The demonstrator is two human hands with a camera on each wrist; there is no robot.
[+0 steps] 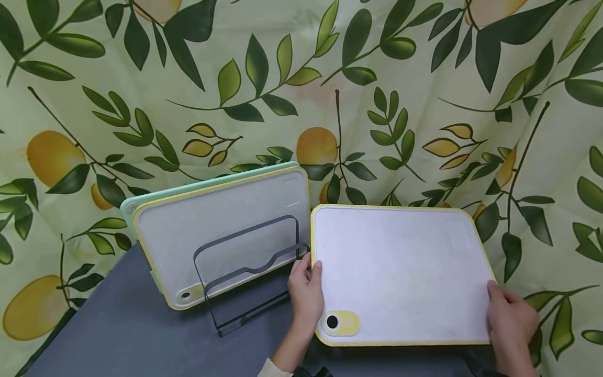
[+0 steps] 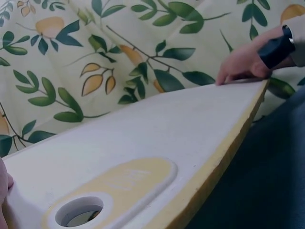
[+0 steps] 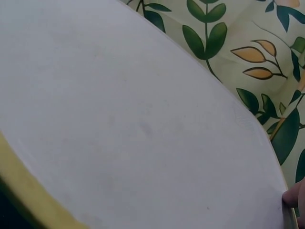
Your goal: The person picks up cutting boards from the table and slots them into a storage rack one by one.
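1. The left hand [image 1: 305, 291] is gripping the left short edge of the cutting board [image 1: 400, 272], fingers curled over the yellow rim just above the hanging hole [image 1: 332, 322].
2. The right hand [image 1: 511, 319] is holding the opposite short edge near the front right corner; its thumb is lying on the white face, and the fingers are probably wrapping underneath, though the head view is not showing them clearly.
3. The cutting board is being held flat-to-tilted over the right part of the grey bench [image 1: 127, 330], its far edge close to the leaf-and-lemon cloth [image 1: 301, 78] hanging behind.
4. Judging by its thick rim and unbending face in the left wrist view, the board is likely stiff, moderately heavy and smooth, so it could be slipping if pinched lightly; the two short edges, or the hole end, look like the surest places to hold.
5. Just left of the left hand, a dark wire rack [image 1: 249, 272] is standing on the bench, with a second yellow-rimmed board [image 1: 221, 230] leaning in it and a mint-green board [image 1: 207, 183] behind that.
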